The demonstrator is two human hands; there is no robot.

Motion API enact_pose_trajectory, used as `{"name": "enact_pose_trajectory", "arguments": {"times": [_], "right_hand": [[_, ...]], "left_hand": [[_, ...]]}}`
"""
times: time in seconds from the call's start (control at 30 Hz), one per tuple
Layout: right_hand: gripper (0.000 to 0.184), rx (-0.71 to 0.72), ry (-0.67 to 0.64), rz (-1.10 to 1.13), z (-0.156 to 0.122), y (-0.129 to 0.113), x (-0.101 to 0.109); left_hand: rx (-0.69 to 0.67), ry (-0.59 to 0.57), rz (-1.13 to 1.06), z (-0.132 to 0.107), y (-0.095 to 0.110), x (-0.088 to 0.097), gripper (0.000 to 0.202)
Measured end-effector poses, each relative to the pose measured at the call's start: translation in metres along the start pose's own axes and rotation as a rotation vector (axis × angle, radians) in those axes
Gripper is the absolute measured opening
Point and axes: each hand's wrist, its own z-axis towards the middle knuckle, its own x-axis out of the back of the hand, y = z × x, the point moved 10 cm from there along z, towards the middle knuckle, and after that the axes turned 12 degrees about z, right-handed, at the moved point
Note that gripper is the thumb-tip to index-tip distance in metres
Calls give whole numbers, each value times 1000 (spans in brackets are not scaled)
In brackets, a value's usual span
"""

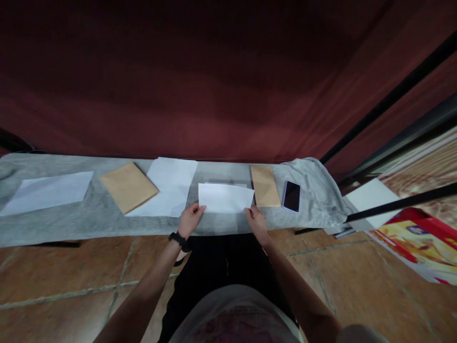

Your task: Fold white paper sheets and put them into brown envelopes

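While the left hand (190,220) is pinching the near left corner of the white paper (225,199), the right hand (257,221) is gripping the near right corner, so the paper is sitting between both hands, over the grey cloth (228,225). Being thin, it is probably handling as light, soft and easily creased, perhaps a little slippery; the corners and short side edges are looking like the best holds, thumbs on top. Its long axis is running from hand to hand, its far long edge facing away from the person, another paper edge showing just beyond. Brown paper (265,186) is lying just right of the right hand.
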Motion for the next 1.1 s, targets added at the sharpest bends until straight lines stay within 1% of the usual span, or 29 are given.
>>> {"name": "enact_pose_trajectory", "arguments": {"times": [0.13,0.23,0.3,0.37,0.47,0.6,0.7,0.83,0.93,1.03,1.1], "right_hand": [[30,24,31,-94,4,-3,-5],[26,41,60,-115,5,-3,-8],[29,46,71,-116,6,-3,-10],[37,46,69,-115,6,-2,-13],[47,47,58,-115,7,-1,-17],[54,32,6,-122,7,-2,-23],[55,15,7,-146,6,-6,-20],[52,39,33,-217,6,-23,-15],[51,145,-9,-189,8,-48,-29],[49,251,-91,-152,12,-73,-56],[49,267,-133,-169,16,-81,-74]], "left_hand": [[-1,40,79,6,1,3,36],[12,42,124,8,2,2,33],[30,21,142,9,3,-1,29],[56,4,162,10,3,-3,27],[100,12,223,12,2,-3,35],[108,-4,302,12,4,-5,46],[108,-18,354,12,7,-7,53],[70,-32,429,11,13,-10,51],[1,-13,464,11,19,-11,46],[-22,-18,472,11,21,-13,43],[-15,-40,453,12,21,-13,43]]}}
